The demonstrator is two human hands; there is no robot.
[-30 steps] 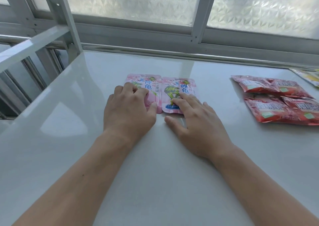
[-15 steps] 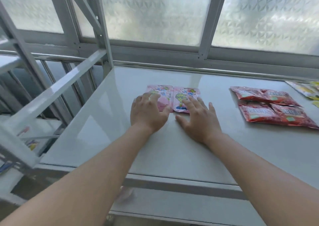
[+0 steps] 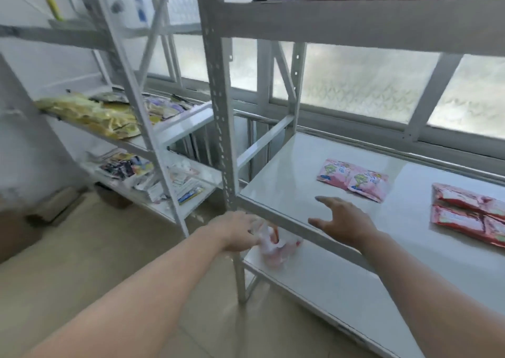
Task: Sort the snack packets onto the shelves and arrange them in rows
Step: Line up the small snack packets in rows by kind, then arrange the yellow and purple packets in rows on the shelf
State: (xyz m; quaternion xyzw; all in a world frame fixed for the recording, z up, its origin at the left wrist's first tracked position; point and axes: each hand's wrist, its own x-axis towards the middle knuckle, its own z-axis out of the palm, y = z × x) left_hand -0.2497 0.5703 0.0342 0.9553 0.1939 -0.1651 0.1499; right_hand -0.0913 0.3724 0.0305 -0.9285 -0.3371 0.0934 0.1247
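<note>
Two pink snack packets [image 3: 352,178] are laid flat and side by side, touching, toward the far part of the middle shelf [image 3: 284,183] of the right-hand rack. Red snack packets [image 3: 464,215] are set in a touching group further right on the same shelf, well apart from the pink pair.

The right hand [image 3: 345,221] is held over the near edge of that shelf with its fingers spread and straight; nothing is held in it, and it is clear of both groups of packets.

The left hand [image 3: 237,233] is seen lower, just beside the rack's near upright post [image 3: 221,112], at the left end of the lower shelf [image 3: 328,281]. A crumpled pink-and-white wrapper [image 3: 278,248] lies on that shelf right against the fingertips. The view is blurred there, so it cannot be told whether the wrapper is gripped or only touched.

On the left-hand rack, yellow packets [image 3: 87,114] are heaped on one shelf, and mixed coloured packets [image 3: 128,165] are spread on the shelf below. A frosted window [image 3: 355,84] runs behind both racks.
</note>
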